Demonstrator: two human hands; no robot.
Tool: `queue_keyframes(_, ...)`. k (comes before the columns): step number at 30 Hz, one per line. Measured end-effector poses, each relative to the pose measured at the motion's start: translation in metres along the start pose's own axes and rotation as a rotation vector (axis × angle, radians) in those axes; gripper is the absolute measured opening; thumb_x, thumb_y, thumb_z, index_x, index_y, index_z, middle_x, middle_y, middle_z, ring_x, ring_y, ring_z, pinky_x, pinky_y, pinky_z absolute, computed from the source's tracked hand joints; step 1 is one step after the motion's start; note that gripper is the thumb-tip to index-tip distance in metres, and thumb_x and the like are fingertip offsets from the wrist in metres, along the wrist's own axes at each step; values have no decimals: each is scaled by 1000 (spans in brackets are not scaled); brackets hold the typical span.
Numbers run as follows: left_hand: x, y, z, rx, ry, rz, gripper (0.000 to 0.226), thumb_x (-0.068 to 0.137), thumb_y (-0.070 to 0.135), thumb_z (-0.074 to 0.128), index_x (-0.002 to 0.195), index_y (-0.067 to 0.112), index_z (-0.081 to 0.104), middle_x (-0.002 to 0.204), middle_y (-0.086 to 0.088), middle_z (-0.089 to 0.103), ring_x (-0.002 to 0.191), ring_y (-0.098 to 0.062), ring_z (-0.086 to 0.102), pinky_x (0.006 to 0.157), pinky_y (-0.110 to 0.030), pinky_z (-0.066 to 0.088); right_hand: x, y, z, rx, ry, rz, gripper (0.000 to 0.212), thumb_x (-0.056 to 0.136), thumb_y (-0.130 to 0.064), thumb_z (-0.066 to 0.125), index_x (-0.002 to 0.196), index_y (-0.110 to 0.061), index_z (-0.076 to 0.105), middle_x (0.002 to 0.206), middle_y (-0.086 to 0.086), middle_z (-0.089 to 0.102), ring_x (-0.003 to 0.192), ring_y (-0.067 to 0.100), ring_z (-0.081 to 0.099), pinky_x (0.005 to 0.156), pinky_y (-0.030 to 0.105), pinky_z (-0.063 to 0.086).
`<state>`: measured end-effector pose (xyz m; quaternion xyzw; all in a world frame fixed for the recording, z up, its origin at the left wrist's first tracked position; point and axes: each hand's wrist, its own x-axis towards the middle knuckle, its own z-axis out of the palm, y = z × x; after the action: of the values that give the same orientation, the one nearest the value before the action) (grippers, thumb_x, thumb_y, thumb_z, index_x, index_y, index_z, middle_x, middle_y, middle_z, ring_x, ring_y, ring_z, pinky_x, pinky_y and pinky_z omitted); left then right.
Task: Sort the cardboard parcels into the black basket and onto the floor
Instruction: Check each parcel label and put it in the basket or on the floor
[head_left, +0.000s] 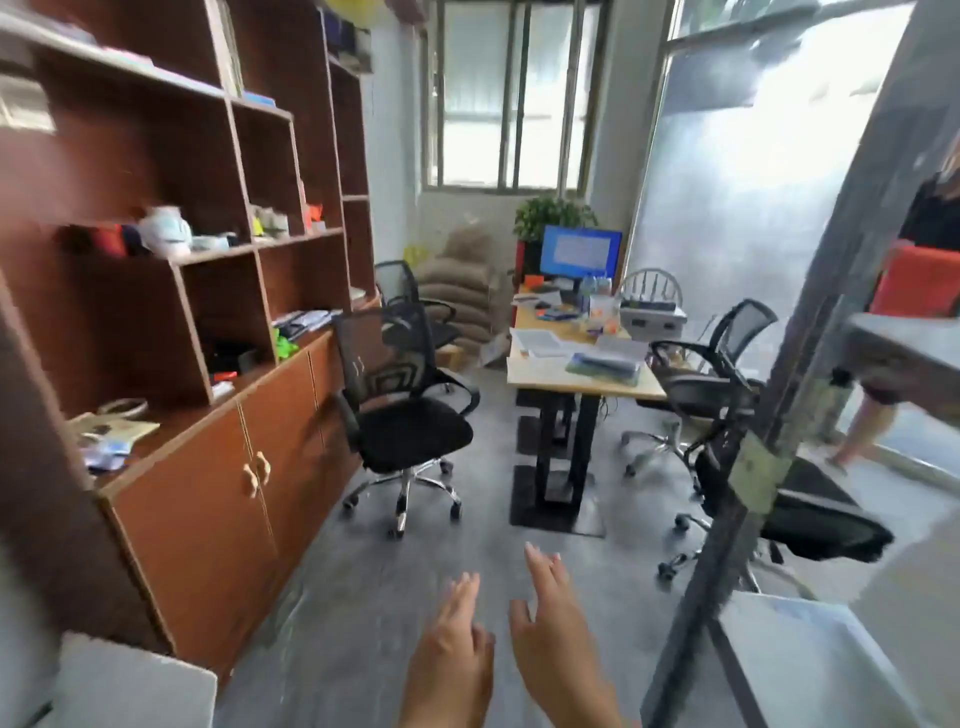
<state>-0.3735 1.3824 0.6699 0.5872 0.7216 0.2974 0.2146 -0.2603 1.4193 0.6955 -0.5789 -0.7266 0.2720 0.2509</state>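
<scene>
- Both your left hand (457, 644) and right hand (556, 629) hang empty over the near floor (363, 597), fingers (540, 564) spread, likely ready to grab.
- No parcels or basket in view.

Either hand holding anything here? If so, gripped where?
Nothing held. Left hand and right hand are both empty, fingers spread, over bare floor. No parcel or basket in view.

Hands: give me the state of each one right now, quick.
Left hand: open, fingers spread, holding nothing.
Right hand: open, fingers extended, holding nothing.
</scene>
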Motion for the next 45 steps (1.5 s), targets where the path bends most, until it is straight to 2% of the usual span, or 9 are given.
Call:
queue_keyframes(3, -14, 67, -69, -18, 192, 188, 65, 96, 45, 21, 154, 17, 19, 161, 6, 17, 149, -7, 12, 113, -12, -2, -15, -77, -73, -102, 194, -165, 64, 102, -22, 39, 158, -18, 8, 165, -6, 2, 151, 9, -7, 123, 29, 1)
queue_keyframes(7, -33, 144, -149, 103, 569, 447, 49, 101, 19, 35, 150, 12, 33, 160, -1, 24, 150, -13, 17, 123, -37, 13, -43, -152, -148, -202, 434, -287, 70, 101, -28, 38, 157, -15, -2, 164, -3, -11, 149, 10, -18, 123, 33, -8)
queue_keyframes(10, -48, 169, -178, -1, 567, 470, 58, 102, 23, 34, 157, 19, 14, 164, 7, 8, 149, 0, -2, 122, -32, -3, -69, -182, -183, -243, 569, -342, 73, 101, -26, 41, 157, -15, -4, 162, -6, -13, 148, 8, -19, 121, 34, -13)
queue_keyframes(14, -61, 160, -186, 47, 567, 613, 60, 101, 31, 23, 157, 18, 9, 164, 7, -1, 150, -3, -5, 123, -40, 2, -99, -198, -197, -389, 629, -297, 80, 100, -26, 44, 153, -18, -16, 159, -6, -23, 146, 9, -26, 122, 39, -11)
queue_keyframes(19, -60, 139, -206, 32, 463, 730, 64, 98, 37, 17, 157, 18, 5, 165, 7, -1, 151, -7, -3, 122, -41, -2, -119, -204, -181, -383, 693, -131, 79, 100, -28, 46, 157, -20, -8, 161, -8, -20, 146, 6, -25, 123, 40, -10)
queue_keyframes(24, -64, 136, -209, 77, 374, 790, 64, 98, 35, 21, 157, 16, 5, 165, 3, -2, 151, -10, -3, 121, -50, 10, -161, -202, -175, -507, 815, -3, 75, 93, -31, 41, 158, -16, 6, 163, -3, -7, 151, 15, -10, 123, 46, -2)
queue_keyframes(29, -125, 166, -205, 33, 189, 941, 65, 96, 37, 11, 156, 18, -6, 163, 5, -16, 149, -7, -17, 122, -48, -3, -258, -197, -189, -581, 883, 156, 72, 95, -18, 44, 158, -12, 9, 164, 0, -2, 151, 13, -9, 122, 48, -3)
queue_keyframes(38, -362, 231, -190, -124, 22, 1286, 62, 104, 36, 24, 157, 18, -3, 164, 4, -8, 150, -8, -13, 120, -38, -17, -510, -204, -216, -726, 1081, 464, 69, 102, -26, 40, 158, -16, 2, 165, -1, -5, 151, 12, -10, 122, 43, -8)
queue_keyframes(45, -640, 242, -159, -248, -322, 1556, 61, 104, 35, 24, 157, 16, -1, 165, 0, -3, 151, -12, -6, 122, -46, -7, -807, -206, -172, -758, 1141, 919, 68, 104, -30, 38, 158, -13, -2, 165, 2, -9, 152, 16, -10, 123, 44, -6)
